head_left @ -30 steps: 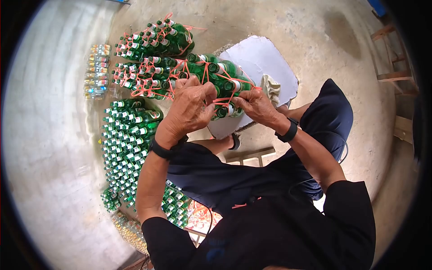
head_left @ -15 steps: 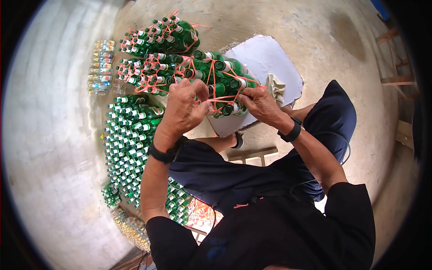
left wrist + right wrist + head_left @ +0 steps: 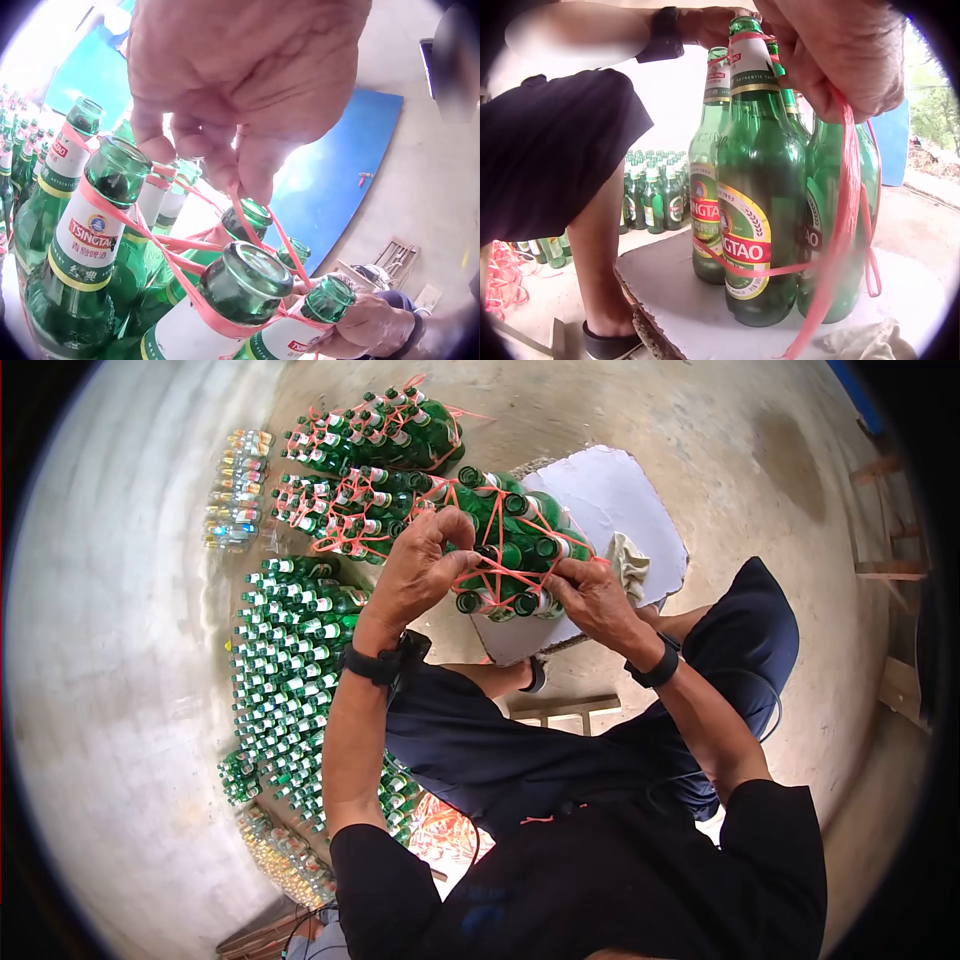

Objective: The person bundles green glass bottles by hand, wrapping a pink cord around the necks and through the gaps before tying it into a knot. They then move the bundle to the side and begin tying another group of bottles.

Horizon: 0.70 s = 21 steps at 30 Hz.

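Observation:
A cluster of green beer bottles point(image 3: 512, 548) stands on a white slab point(image 3: 600, 480), with pink plastic strap point(image 3: 497, 510) looped round the necks. My left hand point(image 3: 422, 565) is over the bottles' near left side, pinching a length of strap between thumb and fingers; the left wrist view shows that strap point(image 3: 277, 225) running down taut from the fingertips to the necks. On the right of the cluster, my right hand point(image 3: 598, 602) grips more strap in curled fingers. A strap tail point(image 3: 841, 225) hangs from this hand in front of the labelled bottles point(image 3: 761, 202).
Tied bottle bundles point(image 3: 345, 510) stand beyond the left hand. Many loose green bottles point(image 3: 285, 680) fill the floor at left, with clear bottles point(image 3: 238, 490) by the wall. A cloth point(image 3: 630, 565) lies on the slab. Loose pink strap point(image 3: 445, 825) is piled beside the seated person.
The head view has shifted slightly, moving the bottles rightward in it. My left hand has drawn back a little from the necks with its strap; the right hand keeps its grip beside the cluster.

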Each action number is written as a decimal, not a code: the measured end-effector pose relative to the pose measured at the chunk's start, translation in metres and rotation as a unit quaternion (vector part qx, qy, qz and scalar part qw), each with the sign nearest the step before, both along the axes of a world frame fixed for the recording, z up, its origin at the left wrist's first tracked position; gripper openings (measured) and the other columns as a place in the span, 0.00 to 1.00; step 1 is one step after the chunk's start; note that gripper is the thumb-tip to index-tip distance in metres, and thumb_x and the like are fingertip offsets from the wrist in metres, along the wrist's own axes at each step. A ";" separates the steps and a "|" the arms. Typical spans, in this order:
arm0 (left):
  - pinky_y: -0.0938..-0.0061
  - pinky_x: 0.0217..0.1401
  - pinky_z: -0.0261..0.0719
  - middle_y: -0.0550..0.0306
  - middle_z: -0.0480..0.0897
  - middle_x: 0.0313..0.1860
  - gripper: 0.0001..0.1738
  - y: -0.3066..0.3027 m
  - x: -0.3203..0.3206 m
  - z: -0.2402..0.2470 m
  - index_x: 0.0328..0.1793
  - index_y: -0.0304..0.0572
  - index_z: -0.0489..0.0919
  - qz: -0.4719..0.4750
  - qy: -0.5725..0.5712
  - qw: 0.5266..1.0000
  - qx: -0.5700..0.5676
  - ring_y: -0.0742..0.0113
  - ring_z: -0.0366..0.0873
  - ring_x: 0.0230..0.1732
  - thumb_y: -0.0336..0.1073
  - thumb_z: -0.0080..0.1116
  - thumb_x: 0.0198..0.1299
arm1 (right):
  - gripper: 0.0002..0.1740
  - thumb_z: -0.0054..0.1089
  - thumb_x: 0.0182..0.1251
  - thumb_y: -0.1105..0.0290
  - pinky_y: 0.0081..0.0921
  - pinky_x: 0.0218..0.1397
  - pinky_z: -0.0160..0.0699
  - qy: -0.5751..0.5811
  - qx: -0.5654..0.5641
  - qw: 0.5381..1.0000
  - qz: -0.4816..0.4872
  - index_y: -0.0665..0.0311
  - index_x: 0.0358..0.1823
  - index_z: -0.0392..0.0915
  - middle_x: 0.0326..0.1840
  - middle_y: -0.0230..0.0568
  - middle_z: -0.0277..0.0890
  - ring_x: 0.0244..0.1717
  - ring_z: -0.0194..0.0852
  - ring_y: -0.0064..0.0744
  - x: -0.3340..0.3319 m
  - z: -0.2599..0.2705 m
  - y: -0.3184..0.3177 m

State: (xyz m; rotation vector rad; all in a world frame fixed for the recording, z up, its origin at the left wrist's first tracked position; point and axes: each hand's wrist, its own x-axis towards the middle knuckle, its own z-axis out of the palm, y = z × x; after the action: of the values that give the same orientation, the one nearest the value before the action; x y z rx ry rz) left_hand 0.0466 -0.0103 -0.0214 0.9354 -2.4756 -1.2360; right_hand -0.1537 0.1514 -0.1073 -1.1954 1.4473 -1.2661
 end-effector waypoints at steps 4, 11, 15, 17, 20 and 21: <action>0.79 0.43 0.71 0.68 0.76 0.35 0.09 -0.003 -0.004 -0.002 0.40 0.41 0.76 0.028 0.037 0.996 0.070 0.79 0.72 0.38 0.23 0.66 0.60 | 0.09 0.61 0.75 0.74 0.27 0.31 0.72 0.014 -0.015 1.000 -0.011 0.71 0.46 0.86 0.25 0.39 0.81 0.26 0.70 0.19 0.003 -0.015 -0.001; 0.81 0.36 0.70 0.69 0.77 0.29 0.08 -0.009 -0.017 -0.013 0.34 0.41 0.77 0.063 0.058 0.992 0.097 0.82 0.73 0.32 0.24 0.66 0.59 | 0.08 0.61 0.72 0.73 0.29 0.27 0.69 -0.004 -0.037 0.997 -0.060 0.71 0.41 0.86 0.20 0.43 0.76 0.22 0.69 0.21 0.014 -0.013 -0.002; 0.80 0.35 0.71 0.69 0.78 0.28 0.07 -0.007 -0.025 -0.016 0.32 0.40 0.77 0.100 0.030 0.992 0.073 0.81 0.73 0.32 0.24 0.66 0.58 | 0.09 0.61 0.73 0.72 0.28 0.26 0.65 0.010 0.001 0.997 -0.082 0.73 0.37 0.84 0.18 0.36 0.72 0.23 0.64 0.18 0.017 -0.010 0.002; 0.78 0.35 0.72 0.67 0.78 0.28 0.06 -0.009 -0.027 -0.016 0.32 0.38 0.78 0.098 0.009 0.994 0.051 0.79 0.73 0.31 0.25 0.66 0.56 | 0.11 0.62 0.73 0.71 0.27 0.26 0.63 -0.005 0.016 0.997 -0.072 0.74 0.35 0.82 0.18 0.32 0.70 0.24 0.61 0.16 0.015 -0.008 0.002; 0.74 0.38 0.75 0.62 0.79 0.27 0.06 -0.003 -0.032 -0.009 0.33 0.35 0.79 0.110 -0.037 0.993 0.006 0.75 0.75 0.31 0.26 0.67 0.53 | 0.14 0.63 0.76 0.68 0.24 0.27 0.61 -0.004 0.022 0.998 -0.051 0.73 0.35 0.83 0.20 0.26 0.69 0.26 0.60 0.14 0.010 -0.017 0.005; 0.74 0.38 0.76 0.61 0.80 0.27 0.06 -0.002 -0.031 -0.010 0.33 0.35 0.80 0.112 -0.040 0.993 -0.003 0.74 0.76 0.31 0.26 0.68 0.53 | 0.14 0.63 0.77 0.67 0.23 0.28 0.61 -0.001 0.021 0.999 -0.044 0.72 0.35 0.83 0.21 0.24 0.69 0.27 0.59 0.13 0.009 -0.017 0.005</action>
State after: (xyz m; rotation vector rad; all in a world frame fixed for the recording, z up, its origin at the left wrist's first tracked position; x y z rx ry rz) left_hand 0.0152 -0.0126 -0.0313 1.2440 -2.3526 -1.1375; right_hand -0.1450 0.1567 -0.1244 -1.1131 1.5327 -1.2882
